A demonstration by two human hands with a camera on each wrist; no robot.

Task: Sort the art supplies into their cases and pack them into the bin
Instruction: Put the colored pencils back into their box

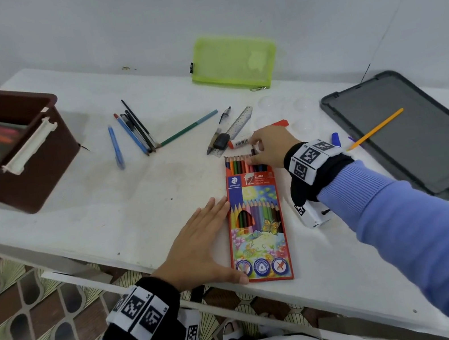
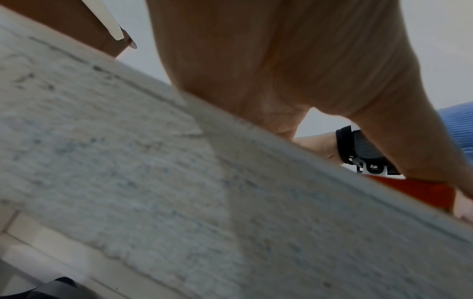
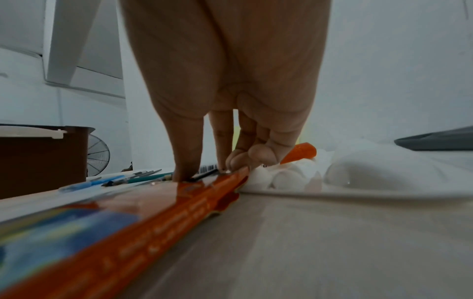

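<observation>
A red twelve-pencil box lies lengthwise on the white table, its far end open with coloured pencil tips sticking out. My left hand lies flat with straight fingers against the box's left side, thumb at its near corner. My right hand is at the open end and pinches a dark pencil among the tips. In the right wrist view the thumb presses down on the box and the curled fingers touch the dark pencil. The brown bin stands at far left.
Loose pens and pencils lie mid-table, with a ruler, an eraser and a red-capped stick just beyond the box. A green mesh pouch sits by the wall. A grey lid with a yellow pencil lies right.
</observation>
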